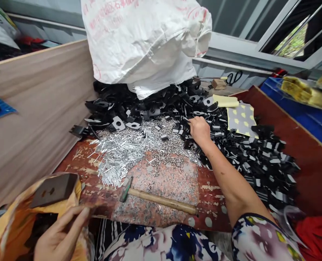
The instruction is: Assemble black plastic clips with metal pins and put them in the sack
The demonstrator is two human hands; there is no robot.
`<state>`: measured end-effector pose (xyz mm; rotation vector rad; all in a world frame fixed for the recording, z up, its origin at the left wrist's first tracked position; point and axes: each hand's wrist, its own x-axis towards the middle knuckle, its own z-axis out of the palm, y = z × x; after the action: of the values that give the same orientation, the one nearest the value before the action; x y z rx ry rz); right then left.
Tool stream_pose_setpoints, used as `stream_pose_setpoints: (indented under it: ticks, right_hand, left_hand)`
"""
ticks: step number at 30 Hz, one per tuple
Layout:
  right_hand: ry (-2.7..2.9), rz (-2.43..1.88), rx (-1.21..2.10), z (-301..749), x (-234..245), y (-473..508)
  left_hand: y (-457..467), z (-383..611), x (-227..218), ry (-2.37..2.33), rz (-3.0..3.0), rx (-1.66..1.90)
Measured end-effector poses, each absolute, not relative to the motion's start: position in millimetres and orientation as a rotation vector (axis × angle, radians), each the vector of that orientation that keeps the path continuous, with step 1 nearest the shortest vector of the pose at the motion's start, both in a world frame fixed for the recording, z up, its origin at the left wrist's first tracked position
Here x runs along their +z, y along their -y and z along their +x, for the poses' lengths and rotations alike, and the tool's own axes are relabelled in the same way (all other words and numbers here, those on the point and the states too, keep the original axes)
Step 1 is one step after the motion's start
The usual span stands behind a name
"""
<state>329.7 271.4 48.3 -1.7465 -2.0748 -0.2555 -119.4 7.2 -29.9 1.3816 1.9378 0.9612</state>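
My right hand reaches into the heap of small black plastic parts, fingers closed. A thin grey tip shows at its fingertips, too small to name. My left hand is low at the left, thumb and forefinger pinched together beside an orange sack. Whatever that pinch holds, if anything, I cannot make out. Between the hands lies a hammer with a wooden handle, its head to the left. Behind it, a pile of thin silvery metal pins spreads over the worn red tabletop.
A big white woven sack leans over more black parts at the back. Wooden boards wall the left; a reddish board edges the right. Scissors, a wooden block and a patterned sheet lie back right.
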Motion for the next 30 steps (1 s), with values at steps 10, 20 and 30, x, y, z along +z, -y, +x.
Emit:
stream_pose_setpoints:
  ticks: [10,20,30]
  right_hand:
    - [2.267,-0.379,0.993,211,31,-115]
    - [2.824,-1.139,0.111,245,29,-270]
    - [2.284,-1.302,-0.217,279,37,-227]
  left_hand:
    - [-51,-19,25,-0.854,0.420,0.836]
    - [-38,-43,14,-0.941,0.369,0.940]
    - [-28,-54,5,-1.187,0.454,0.991]
